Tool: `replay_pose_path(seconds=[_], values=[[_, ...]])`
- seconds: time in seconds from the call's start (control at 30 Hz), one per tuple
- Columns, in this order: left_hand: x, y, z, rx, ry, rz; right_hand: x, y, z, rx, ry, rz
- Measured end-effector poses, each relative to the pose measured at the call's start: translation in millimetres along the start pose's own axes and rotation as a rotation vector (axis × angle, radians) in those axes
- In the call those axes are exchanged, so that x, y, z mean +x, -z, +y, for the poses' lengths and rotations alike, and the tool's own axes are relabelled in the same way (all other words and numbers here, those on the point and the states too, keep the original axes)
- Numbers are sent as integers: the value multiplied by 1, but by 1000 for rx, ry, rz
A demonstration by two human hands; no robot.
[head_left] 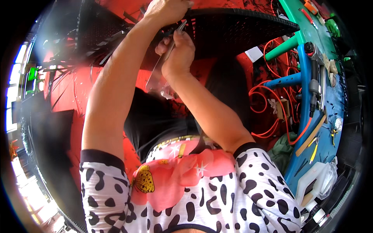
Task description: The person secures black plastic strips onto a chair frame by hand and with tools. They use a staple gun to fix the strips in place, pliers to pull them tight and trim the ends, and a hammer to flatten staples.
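At the top edge my left hand (168, 11) is bent over the black woven wicker-like piece (237, 29). Its fingers look curled, but the picture's edge and the hand itself hide what they hold. Just below it, my right hand (180, 52) is closed around a long, flat metal tool (168, 51) with a narrow pointed tip. The tip points up toward the woven piece, close under my left hand. The tool's wide lower end hangs below my fist, blurred, so its exact kind is unclear. Loose black strips (105, 58) stick out at the left.
A blue stool or bench (326, 132) at right bears a power screwdriver (314, 83), yellow-handled pliers (314, 151) and a white plastic frame (309, 180). Behind stands a green bench (311, 29). An orange hose (268, 87) coils across the red floor (74, 89).
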State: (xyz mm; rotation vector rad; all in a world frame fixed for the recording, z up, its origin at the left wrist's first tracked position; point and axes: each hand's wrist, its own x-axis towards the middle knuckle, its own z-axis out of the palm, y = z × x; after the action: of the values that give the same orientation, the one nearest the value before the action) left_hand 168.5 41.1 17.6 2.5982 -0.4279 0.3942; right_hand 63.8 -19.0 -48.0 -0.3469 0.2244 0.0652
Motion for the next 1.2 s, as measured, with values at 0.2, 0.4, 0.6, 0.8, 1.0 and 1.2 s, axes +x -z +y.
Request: replay_pose_path(seconds=[0.2,0.4,0.6,0.8,1.0,1.2], values=[[35,-7,-5,-37,192,-112,34,5,1,-94,195,-96],[32,4,2,-37,158,-66,39,6,9,-80,302,-128],[40,-13,6,36,120,-44,41,12,3,-71,377,-101],[35,-27,-9,-27,105,-84,28,18,5,-214,506,-13],[21,-56,-23,143,-285,33,15,27,5,-334,563,63],[6,-69,-13,32,-110,-37,9,39,-9,-491,660,125]])
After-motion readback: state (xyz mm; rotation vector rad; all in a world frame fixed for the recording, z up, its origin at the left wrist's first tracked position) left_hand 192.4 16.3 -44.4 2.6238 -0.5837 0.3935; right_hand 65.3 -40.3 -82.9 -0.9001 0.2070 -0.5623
